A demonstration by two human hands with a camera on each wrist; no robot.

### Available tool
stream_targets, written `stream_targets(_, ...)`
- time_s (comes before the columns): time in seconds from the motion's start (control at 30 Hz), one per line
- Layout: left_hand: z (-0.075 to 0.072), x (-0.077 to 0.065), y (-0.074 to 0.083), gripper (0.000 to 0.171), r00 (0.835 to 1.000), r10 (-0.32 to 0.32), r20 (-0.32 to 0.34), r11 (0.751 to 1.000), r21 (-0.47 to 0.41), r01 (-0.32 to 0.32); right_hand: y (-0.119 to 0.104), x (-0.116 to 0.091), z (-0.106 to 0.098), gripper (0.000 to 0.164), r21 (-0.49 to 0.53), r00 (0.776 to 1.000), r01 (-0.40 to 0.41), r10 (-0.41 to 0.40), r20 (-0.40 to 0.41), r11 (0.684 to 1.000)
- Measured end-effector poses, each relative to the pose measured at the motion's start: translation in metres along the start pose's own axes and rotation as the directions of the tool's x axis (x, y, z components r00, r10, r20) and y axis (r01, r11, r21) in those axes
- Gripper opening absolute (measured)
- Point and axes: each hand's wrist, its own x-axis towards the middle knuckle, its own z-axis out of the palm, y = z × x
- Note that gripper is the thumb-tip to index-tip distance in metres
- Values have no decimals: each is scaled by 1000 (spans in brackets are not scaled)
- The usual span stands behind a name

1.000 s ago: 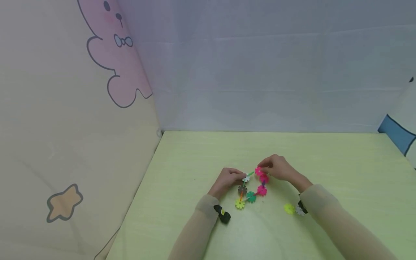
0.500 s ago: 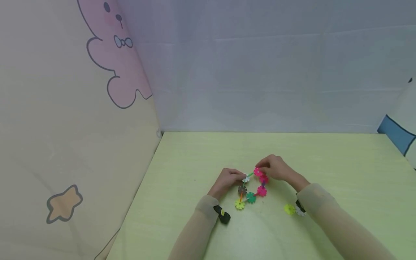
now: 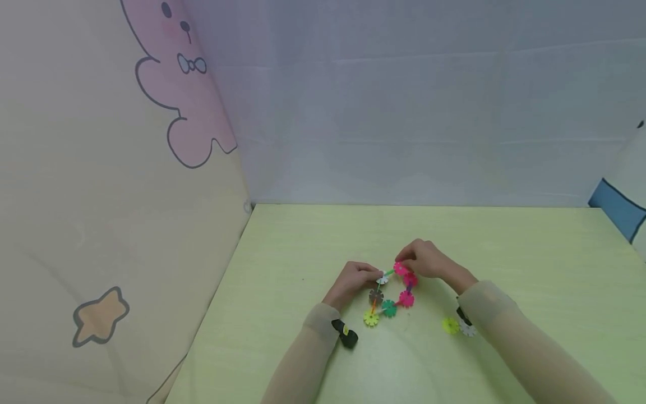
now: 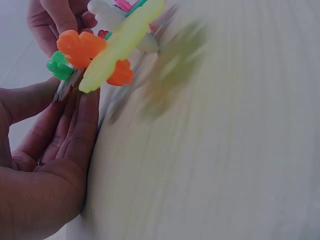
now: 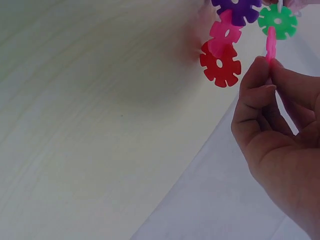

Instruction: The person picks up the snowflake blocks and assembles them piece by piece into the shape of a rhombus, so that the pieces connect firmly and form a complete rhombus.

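Interlocking plastic snowflake discs form a ring between both hands in the head view. My left hand [image 3: 353, 280] pinches a white disc [image 3: 382, 279] at the ring's left. Across from it, my right hand [image 3: 425, 259] pinches a pink disc [image 3: 400, 269] by its edge. An edge-on green disc [image 3: 388, 272] spans these two. Down the left side come a brown disc [image 3: 375, 297] and a yellow disc [image 3: 371, 319]; a teal disc [image 3: 389, 308] sits at the bottom. In the right wrist view a purple disc [image 5: 236, 10] and a red disc [image 5: 220, 65] hang nearby.
A loose yellow-green disc [image 3: 451, 325] and a white-grey disc [image 3: 467, 328] lie side by side near the right cuff, the latter partly hidden by it. Pale curtains stand behind the table [image 3: 545, 252] and along its left side. Black bands circle both wrists.
My right hand has shifted slightly left with the pink disc, bringing it nearer the white one. The left hand stays in place, still holding the white disc.
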Motion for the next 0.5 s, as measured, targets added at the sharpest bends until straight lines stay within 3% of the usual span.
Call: stream_targets(0.5, 1, 1, 1, 14, 1000, 1, -15, 1000, -6, -1, -6, 3, -2, 13, -26, 999, 23, -22, 24, 999)
